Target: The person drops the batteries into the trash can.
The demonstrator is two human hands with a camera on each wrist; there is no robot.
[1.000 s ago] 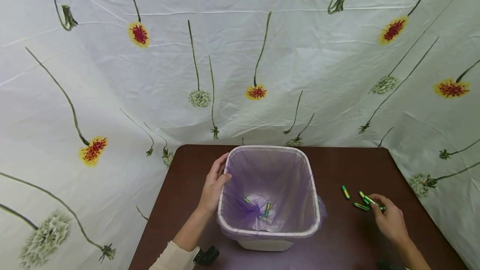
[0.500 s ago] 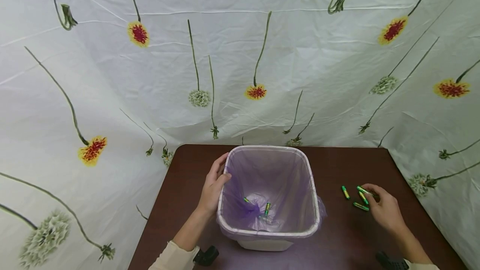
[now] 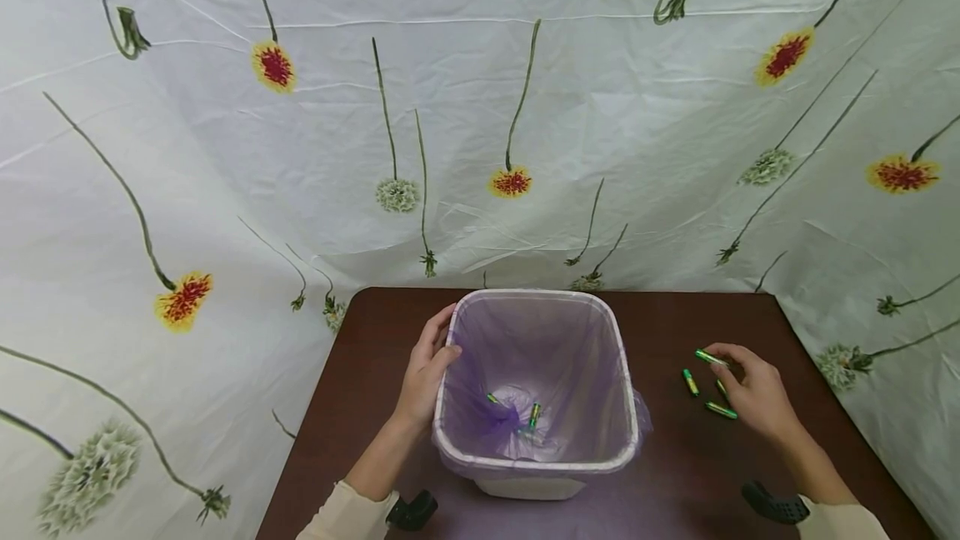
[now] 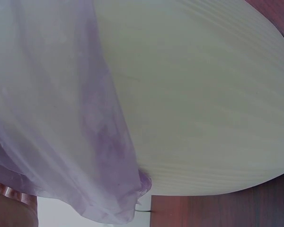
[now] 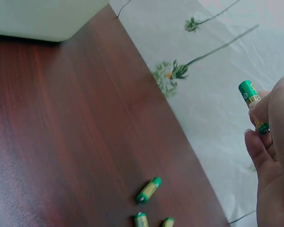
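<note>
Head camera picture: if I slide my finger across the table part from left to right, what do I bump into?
Left hand → white bin with a purple bag → green battery lying nearest the bin → right hand.

Seeing bright green with yellow bands on each battery (image 5: 149, 190), translucent purple on the bag liner (image 3: 540, 327), plain off-white on the bin (image 4: 194, 104). Reading dark reddish-brown with streaky wood grain on the desk (image 5: 61, 132), black on the wristbands (image 3: 412, 513), cream on the sleeves (image 3: 348, 513). Getting greyish white on the backdrop cloth (image 3: 465, 65), printed with yellow-edged red flowers (image 3: 273, 66) and pale green puffs (image 3: 397, 196).
</note>
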